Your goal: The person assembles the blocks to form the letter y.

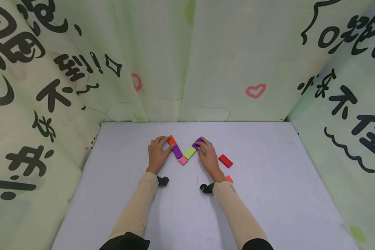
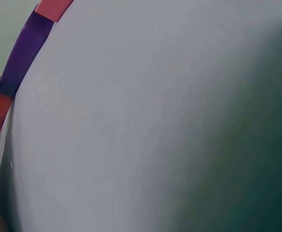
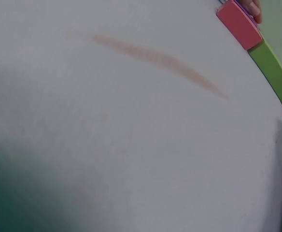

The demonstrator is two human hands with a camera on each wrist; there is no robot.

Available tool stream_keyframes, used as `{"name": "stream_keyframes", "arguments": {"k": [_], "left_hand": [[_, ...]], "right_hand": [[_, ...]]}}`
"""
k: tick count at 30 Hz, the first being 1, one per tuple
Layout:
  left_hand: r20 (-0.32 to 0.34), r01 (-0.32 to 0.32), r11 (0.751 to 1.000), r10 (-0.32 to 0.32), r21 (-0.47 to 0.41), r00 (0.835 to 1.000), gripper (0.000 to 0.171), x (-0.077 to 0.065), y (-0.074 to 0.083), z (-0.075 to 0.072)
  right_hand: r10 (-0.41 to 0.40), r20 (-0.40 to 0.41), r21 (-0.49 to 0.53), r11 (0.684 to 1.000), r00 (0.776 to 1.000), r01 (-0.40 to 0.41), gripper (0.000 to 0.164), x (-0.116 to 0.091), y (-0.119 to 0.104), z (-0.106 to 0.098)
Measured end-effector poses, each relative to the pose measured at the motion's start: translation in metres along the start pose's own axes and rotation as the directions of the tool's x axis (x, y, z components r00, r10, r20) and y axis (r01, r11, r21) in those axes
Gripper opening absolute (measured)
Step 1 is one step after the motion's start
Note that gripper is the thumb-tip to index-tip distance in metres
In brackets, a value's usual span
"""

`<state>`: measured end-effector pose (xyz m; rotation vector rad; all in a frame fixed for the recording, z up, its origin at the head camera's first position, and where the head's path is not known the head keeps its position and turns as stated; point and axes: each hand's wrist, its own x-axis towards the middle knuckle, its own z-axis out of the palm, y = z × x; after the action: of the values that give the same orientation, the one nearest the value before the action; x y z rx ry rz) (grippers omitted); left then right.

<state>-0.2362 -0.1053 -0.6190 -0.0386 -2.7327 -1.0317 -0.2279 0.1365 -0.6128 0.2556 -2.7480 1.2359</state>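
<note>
Several coloured blocks form a V on the white table. Its left side runs from an orange block [image 1: 172, 140] through a purple block [image 1: 177, 151] to a pink block [image 1: 183, 160] at the bottom. A lime green block [image 1: 189, 152] and another purple block [image 1: 198, 142] make the right side. My left hand [image 1: 157, 154] pinches the orange block at the upper left end, thumb near its joint with the purple one. At the opposite end, my right hand [image 1: 210, 159] holds the upper purple block between thumb and fingers, partly covering it.
To the right of my right hand lies a red block [image 1: 225, 161]. An orange-red block [image 1: 229, 179] is partly hidden behind the right wrist. Printed curtains surround the white table [image 1: 268, 194] at the back and sides. A black wrist device shows at each cuff.
</note>
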Motion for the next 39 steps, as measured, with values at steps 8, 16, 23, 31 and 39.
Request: {"name": "stream_keyframes", "arguments": {"k": [8, 16, 23, 31, 39], "left_hand": [[-0.001, 0.010, 1.000, -0.010, 0.012, 1.000, 0.049, 0.001, 0.000, 0.002], [0.003, 0.015, 1.000, -0.015, 0.019, 1.000, 0.049, 0.002, 0.001, 0.001], [0.009, 0.011, 1.000, -0.011, 0.014, 1.000, 0.048, 0.001, 0.001, 0.000], [0.010, 0.014, 1.000, -0.014, 0.020, 1.000, 0.049, 0.002, -0.001, 0.001], [0.021, 0.015, 1.000, -0.015, 0.026, 1.000, 0.049, 0.002, 0.000, -0.001]], "right_hand": [[-0.002, 0.011, 0.004, 1.000, 1.000, 0.002, 0.031, 0.000, -0.001, -0.002], [-0.011, 0.004, 0.010, 1.000, 1.000, 0.011, 0.031, 0.000, 0.000, -0.002], [-0.025, -0.019, 0.034, 0.999, 0.999, 0.026, 0.036, -0.002, 0.002, 0.001], [0.001, -0.037, 0.057, 0.998, 0.999, 0.001, 0.040, -0.005, 0.000, 0.001], [0.054, -0.032, 0.056, 0.997, 0.998, -0.052, 0.048, -0.015, -0.007, 0.001]]}}
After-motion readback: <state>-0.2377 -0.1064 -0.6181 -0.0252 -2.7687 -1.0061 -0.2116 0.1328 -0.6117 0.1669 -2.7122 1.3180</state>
